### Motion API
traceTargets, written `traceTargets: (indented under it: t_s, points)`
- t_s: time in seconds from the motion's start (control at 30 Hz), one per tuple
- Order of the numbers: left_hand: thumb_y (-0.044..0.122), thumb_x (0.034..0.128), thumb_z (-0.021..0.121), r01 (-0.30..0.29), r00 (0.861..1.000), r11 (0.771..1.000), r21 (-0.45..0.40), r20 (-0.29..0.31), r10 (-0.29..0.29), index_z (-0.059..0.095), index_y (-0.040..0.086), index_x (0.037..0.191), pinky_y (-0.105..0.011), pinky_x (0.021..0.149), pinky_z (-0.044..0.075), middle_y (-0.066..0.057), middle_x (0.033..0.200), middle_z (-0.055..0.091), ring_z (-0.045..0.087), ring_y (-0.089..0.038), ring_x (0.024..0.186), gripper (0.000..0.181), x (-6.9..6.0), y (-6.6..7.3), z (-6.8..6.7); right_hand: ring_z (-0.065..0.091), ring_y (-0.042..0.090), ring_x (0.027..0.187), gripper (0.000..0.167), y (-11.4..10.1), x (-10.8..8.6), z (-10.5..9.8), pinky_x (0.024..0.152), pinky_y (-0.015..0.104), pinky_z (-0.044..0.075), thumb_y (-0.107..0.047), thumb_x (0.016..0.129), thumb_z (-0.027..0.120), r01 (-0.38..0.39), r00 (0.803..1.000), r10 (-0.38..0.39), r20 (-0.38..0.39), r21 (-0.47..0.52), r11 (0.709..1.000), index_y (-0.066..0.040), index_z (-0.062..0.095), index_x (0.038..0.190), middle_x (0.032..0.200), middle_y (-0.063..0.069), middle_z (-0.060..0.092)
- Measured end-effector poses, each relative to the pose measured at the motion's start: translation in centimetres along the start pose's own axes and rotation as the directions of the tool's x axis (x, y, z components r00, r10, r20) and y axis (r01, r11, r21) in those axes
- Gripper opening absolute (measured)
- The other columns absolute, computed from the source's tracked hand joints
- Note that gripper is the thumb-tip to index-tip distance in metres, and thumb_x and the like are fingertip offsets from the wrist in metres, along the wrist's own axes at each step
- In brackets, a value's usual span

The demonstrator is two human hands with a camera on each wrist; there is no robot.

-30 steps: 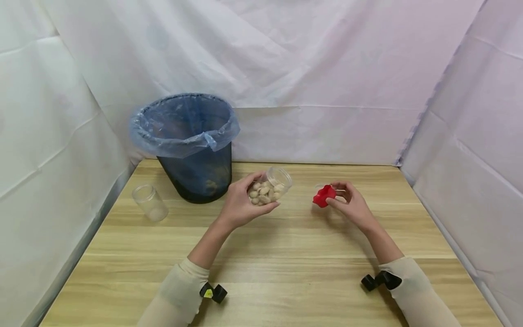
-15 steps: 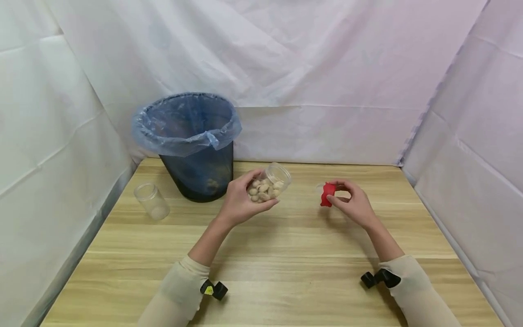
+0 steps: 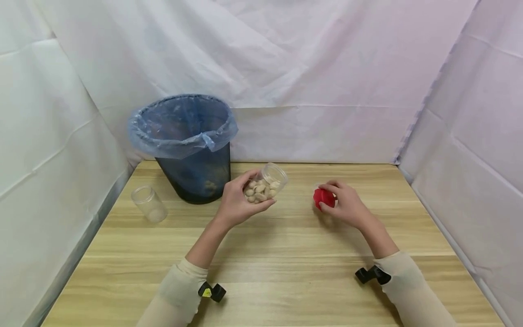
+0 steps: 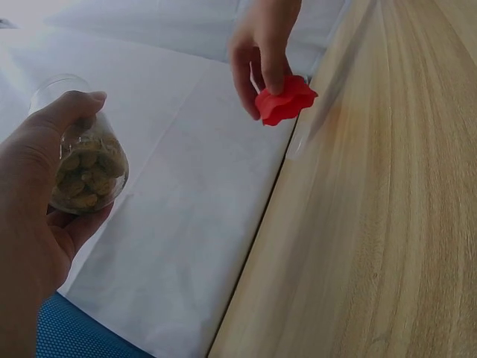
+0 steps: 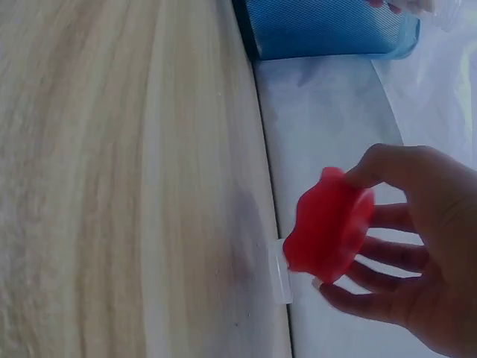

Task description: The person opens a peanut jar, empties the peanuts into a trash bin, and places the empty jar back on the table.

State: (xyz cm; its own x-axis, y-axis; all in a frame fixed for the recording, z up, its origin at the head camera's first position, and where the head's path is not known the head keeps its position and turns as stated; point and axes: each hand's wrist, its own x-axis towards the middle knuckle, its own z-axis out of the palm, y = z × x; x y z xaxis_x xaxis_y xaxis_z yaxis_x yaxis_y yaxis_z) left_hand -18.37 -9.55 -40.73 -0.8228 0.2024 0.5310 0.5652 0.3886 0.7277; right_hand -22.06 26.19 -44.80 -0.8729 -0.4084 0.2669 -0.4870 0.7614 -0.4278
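Note:
My left hand (image 3: 239,200) grips a clear jar (image 3: 274,173), tilted and held above the table, its lidless mouth up and to the right. Pale shelled nuts (image 3: 260,190), like pistachios, fill its lower part. To the right, my right hand (image 3: 346,204) pinches a small red cup with a wavy rim (image 3: 324,200) between thumb and fingers. In the right wrist view the red cup (image 5: 328,227) is tipped on its side just over the table. Beneath it lies a flat, clear round piece (image 5: 280,272), maybe a lid, mostly hidden in the head view.
An uncovered clear jar (image 3: 149,205) stands at the left, with something pale at its bottom. Behind it is a dark mesh waste bin (image 3: 196,181) lined with a blue bag (image 3: 180,147). White cloth (image 3: 327,131) encloses the back and sides of the wooden table (image 3: 278,272).
My right hand has turned the red cup about: its hollow faced the head camera first, then its side, now a rounder outer face. The left hand keeps holding the jar of nuts almost still.

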Motion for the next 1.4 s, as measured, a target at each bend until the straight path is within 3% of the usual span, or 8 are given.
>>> traceTargets:
  t_s: [0.2,0.5,0.7,0.83,0.97,1.17,1.4]
  points:
    - [0.028,0.0759,0.1,0.007,1.0,1.0,0.002,0.0,-0.007,0.067,0.008,0.141,-0.04,0.083,0.064,-0.01,0.123,0.077,0.076,-0.022,0.102,0.076,0.0,-0.2,-0.2,0.065,0.045,0.12,0.056,-0.5,0.2,0.5,0.089,0.055,0.065,-0.02,0.093,0.082,-0.043,0.99,0.054,0.127,-0.092,0.995,0.001,0.066,0.143,0.137,0.024,0.063]
    - [0.031,0.0785,0.098,0.056,0.998,0.998,-0.017,0.016,-0.056,0.066,0.01,0.143,-0.042,0.085,0.063,-0.01,0.124,0.076,0.075,-0.024,0.105,0.075,0.1,-0.2,-0.1,0.066,0.045,0.121,0.051,-0.7,-0.4,1.3,0.091,0.055,0.063,-0.02,0.095,0.083,-0.009,0.99,0.03,0.138,-0.153,0.988,0.004,0.069,0.138,0.134,0.027,0.069]
    - [0.029,0.08,0.097,0.095,0.995,0.995,-0.04,0.008,-0.095,0.066,0.011,0.143,-0.041,0.087,0.062,-0.009,0.125,0.076,0.074,-0.023,0.107,0.073,0.2,-0.1,-0.4,0.066,0.045,0.123,0.048,-0.6,-0.1,1.4,0.093,0.056,0.062,-0.024,0.097,0.082,0.012,0.992,0.007,0.123,-0.151,0.989,0.0,0.07,0.137,0.137,0.027,0.068]
    - [0.028,0.0825,0.096,0.11,0.994,0.991,-0.074,0.014,-0.11,0.065,0.011,0.145,-0.037,0.085,0.063,-0.009,0.124,0.076,0.074,-0.022,0.105,0.071,0.4,0.1,-0.9,0.065,0.047,0.127,0.047,-0.4,0.2,0.6,0.101,0.061,0.058,-0.029,0.1,0.078,-0.01,0.994,0.024,0.106,-0.131,0.991,-0.002,0.07,0.138,0.14,0.025,0.068]
    - [0.025,0.0838,0.094,0.13,0.992,0.984,-0.121,0.018,-0.128,0.065,0.011,0.145,-0.031,0.082,0.062,-0.009,0.123,0.075,0.074,-0.022,0.102,0.07,0.4,0.3,-1.8,0.061,0.048,0.133,0.044,0.3,0.2,-0.5,0.111,0.067,0.049,-0.028,0.103,0.074,-0.051,0.998,0.054,0.029,-0.1,0.994,-0.002,0.07,0.138,0.141,0.024,0.067]
    - [0.023,0.0848,0.093,0.155,0.988,0.976,-0.151,0.02,-0.154,0.064,0.013,0.147,-0.027,0.081,0.06,-0.008,0.125,0.074,0.072,-0.02,0.1,0.069,0.4,0.5,-2.9,0.054,0.051,0.14,0.05,2.0,-1.0,-1.5,0.113,0.071,0.043,-0.027,0.106,0.07,-0.102,0.993,0.095,-0.073,-0.098,0.99,-0.003,0.062,0.148,0.15,0.027,0.059]
    - [0.023,0.0847,0.094,0.14,0.99,0.98,-0.14,-0.003,-0.142,0.066,0.014,0.142,-0.026,0.075,0.059,-0.008,0.119,0.075,0.07,-0.019,0.092,0.064,0.4,1.1,-3.9,0.05,0.055,0.142,0.055,2.9,-1.5,-1.4,0.114,0.073,0.041,-0.031,0.109,0.066,-0.117,0.991,0.11,-0.079,-0.098,0.988,-0.002,0.056,0.154,0.155,0.03,0.054]
